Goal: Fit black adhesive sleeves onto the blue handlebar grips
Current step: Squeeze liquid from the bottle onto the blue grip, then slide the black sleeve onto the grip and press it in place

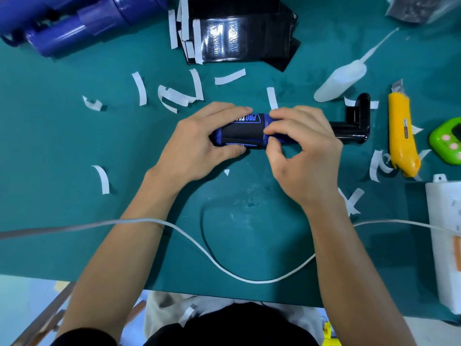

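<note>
A blue handlebar grip [216,136] lies sideways at the middle of the green mat, mounted on a black L-shaped holder [354,126]. A black adhesive sleeve [245,132] with white lettering is wrapped round its middle. My left hand [199,141] grips the grip's left end, fingers over the top and thumb underneath. My right hand [299,151] covers the right end, with thumb and forefinger pinching the sleeve's right edge. A stack of black sleeves [239,38] lies at the back. More blue grips [74,28] are piled at the back left.
White backing strips [179,96] are scattered over the mat. On the right lie a white squeeze bottle [341,81], a yellow utility knife [401,133], a green timer [446,141] and a white power strip [446,245]. A white cable [199,248] loops across the front.
</note>
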`<state>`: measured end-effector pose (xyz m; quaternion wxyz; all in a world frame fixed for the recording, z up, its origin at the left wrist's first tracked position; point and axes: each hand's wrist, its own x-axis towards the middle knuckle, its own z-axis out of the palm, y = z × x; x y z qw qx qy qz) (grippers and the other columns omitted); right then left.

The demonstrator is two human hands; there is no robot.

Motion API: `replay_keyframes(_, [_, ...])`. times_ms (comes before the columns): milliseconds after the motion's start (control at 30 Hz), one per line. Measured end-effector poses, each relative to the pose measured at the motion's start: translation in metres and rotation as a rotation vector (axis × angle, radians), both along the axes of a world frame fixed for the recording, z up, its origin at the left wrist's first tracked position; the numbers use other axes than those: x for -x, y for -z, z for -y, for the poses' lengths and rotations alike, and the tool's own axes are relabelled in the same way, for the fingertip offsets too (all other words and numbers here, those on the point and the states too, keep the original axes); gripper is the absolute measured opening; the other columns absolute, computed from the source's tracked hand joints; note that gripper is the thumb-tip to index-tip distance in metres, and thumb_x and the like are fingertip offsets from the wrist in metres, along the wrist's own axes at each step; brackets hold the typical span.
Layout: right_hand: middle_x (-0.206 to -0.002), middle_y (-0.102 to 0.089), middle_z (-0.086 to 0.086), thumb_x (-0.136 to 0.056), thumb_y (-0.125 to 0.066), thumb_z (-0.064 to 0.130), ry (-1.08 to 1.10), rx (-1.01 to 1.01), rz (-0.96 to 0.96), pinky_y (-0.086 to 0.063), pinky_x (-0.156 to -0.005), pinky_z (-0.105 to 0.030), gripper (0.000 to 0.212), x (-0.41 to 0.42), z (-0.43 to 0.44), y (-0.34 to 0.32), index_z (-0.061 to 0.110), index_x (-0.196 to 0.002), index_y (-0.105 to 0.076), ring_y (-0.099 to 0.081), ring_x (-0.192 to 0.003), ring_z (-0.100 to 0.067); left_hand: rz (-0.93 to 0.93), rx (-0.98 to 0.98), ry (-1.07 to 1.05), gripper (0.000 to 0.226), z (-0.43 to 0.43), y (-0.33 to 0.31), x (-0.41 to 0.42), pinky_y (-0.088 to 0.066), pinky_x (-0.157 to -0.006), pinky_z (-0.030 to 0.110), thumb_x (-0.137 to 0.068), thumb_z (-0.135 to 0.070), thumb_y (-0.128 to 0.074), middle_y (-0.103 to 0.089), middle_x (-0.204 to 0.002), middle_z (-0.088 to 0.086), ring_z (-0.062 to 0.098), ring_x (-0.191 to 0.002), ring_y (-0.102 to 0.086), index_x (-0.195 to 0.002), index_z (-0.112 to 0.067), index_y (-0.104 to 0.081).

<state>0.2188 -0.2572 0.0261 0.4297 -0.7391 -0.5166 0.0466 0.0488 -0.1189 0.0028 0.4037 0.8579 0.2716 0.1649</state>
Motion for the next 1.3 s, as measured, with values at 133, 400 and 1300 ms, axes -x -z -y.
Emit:
replay_keyframes(133, [-0.107,-0.077,-0.004,-0.085,-0.069,-0.005,-0.012,-0.012,0.056,-0.054,-0.088,-0.042,0.015,0.000,0.002,0.001,0.006,-0.085,-0.080,-0.064,-0.098,-0.031,0.000,0.007,0.000,0.062,0.000,0.000,0.000,-0.046,-0.103,0.023,-0.082,-0.028,-0.089,-0.062,-0.131,-0.012,0.004,-0.118,-0.061,-0.140,-0.026,-0.065])
replay_keyframes(400, [-0.092,-0.074,0.014,-0.087,-0.063,0.003,0.328,-0.101,0.047,-0.054,-0.080,-0.030,0.024,-0.035,0.033,-0.031,0.019,-0.089,-0.079,-0.069,-0.085,-0.011,0.017,0.020,-0.002,0.058,0.003,0.003,0.000,-0.045,-0.103,0.022,-0.085,-0.030,-0.085,-0.060,-0.132,-0.015,0.006,-0.118,-0.060,-0.139,-0.027,-0.064])
replay_keyframes(1300, [-0.063,-0.052,0.007,-0.099,-0.047,0.042,0.291,0.391,-0.172,-0.038,-0.055,-0.012,0.031,0.039,0.085,-0.040,0.035,-0.130,-0.047,-0.048,-0.061,-0.019,0.008,0.013,-0.092,0.060,0.023,0.001,-0.013,-0.049,-0.101,0.025,-0.084,-0.035,-0.084,-0.062,-0.130,-0.009,0.010,-0.113,-0.061,-0.140,-0.023,-0.065])
